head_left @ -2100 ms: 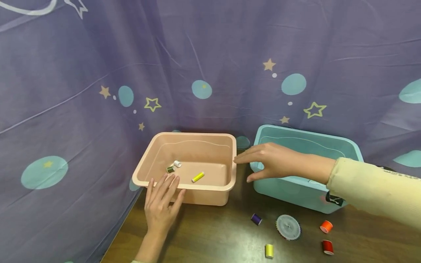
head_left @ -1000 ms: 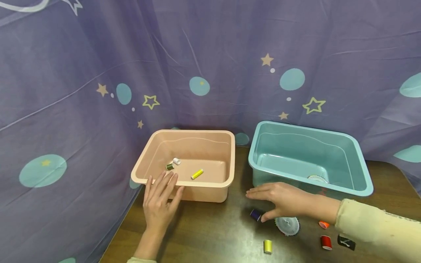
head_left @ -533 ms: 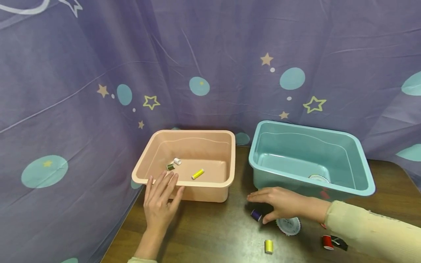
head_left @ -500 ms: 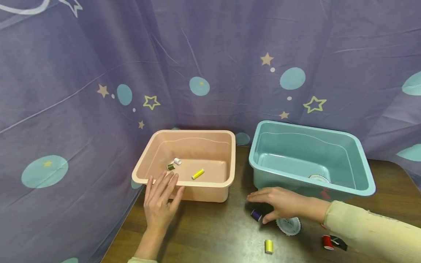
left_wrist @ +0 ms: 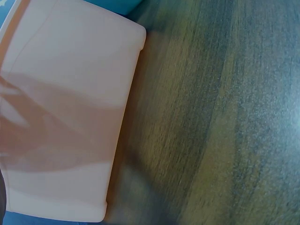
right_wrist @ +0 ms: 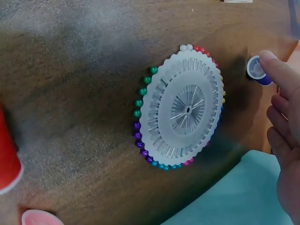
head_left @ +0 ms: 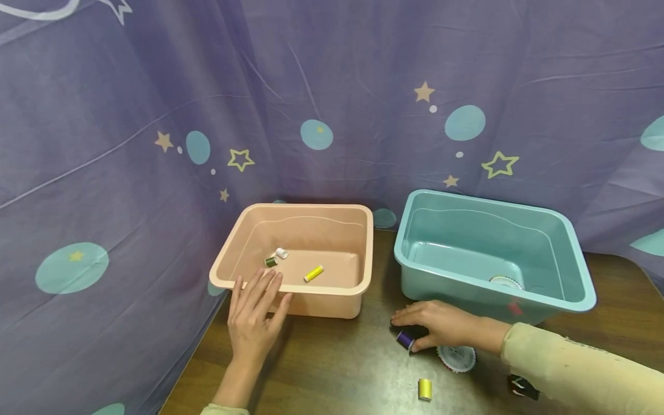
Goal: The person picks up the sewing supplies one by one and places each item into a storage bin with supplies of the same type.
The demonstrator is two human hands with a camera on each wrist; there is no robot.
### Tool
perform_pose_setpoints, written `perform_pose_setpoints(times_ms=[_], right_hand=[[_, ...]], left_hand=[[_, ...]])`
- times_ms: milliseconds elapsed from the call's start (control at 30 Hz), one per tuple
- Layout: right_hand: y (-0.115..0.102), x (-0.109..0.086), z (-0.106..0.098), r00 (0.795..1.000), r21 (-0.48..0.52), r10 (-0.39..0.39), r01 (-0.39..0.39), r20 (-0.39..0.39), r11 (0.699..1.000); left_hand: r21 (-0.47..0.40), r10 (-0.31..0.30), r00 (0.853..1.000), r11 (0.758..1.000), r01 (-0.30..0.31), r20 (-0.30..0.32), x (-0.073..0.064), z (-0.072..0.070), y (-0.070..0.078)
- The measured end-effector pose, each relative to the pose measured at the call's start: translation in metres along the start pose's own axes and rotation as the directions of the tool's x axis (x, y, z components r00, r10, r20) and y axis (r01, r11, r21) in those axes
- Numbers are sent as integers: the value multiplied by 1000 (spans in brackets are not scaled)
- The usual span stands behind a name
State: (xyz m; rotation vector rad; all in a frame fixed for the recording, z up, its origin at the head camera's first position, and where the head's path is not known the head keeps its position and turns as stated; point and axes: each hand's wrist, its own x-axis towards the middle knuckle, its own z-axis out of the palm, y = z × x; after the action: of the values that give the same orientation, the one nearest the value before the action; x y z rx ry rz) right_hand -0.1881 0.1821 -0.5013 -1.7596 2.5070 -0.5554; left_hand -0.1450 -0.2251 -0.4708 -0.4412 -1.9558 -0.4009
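Note:
In the head view my left hand [head_left: 253, 328] rests on the near rim of the peach tub [head_left: 324, 305], its fingers spread and holding nothing. On the table just before the blue tub [head_left: 441, 281], my right hand [head_left: 446, 325] reaches down over a purple thread spool [head_left: 406, 340]. The right thumb touches one end of that spool, as the right wrist view also shows; the fingertips lie beyond it, with a gap visible. Beside the right hand lies a round pin wheel [right_wrist: 164, 112] with coloured pin heads, partly covered by the hand in the head view.
The peach tub contains white [head_left: 282, 253], green [head_left: 271, 262] and yellow [head_left: 313, 274] spools. Another pin wheel [head_left: 505, 282] lies in the blue tub. A yellow spool [head_left: 425, 389] stands nearer on the table. A red spool [right_wrist: 8, 154] is at the left of the right wrist view.
My right hand has come from above the blue tub down to the purple spool, and its thumb now meets the spool's end. My left hand stays on the peach rim.

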Motion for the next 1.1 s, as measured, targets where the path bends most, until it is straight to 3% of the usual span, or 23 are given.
perform_pose_setpoints(times_ms=[600, 1100], right_hand=[[2, 1, 11, 999, 17, -15, 16, -32, 1000], [-16, 11, -13, 993, 50, -13, 19, -120, 999]], left_hand=[[0, 3, 1000, 1000, -3, -7, 1, -1, 0], [0, 9, 1000, 1000, -9, -11, 1, 0, 0]])
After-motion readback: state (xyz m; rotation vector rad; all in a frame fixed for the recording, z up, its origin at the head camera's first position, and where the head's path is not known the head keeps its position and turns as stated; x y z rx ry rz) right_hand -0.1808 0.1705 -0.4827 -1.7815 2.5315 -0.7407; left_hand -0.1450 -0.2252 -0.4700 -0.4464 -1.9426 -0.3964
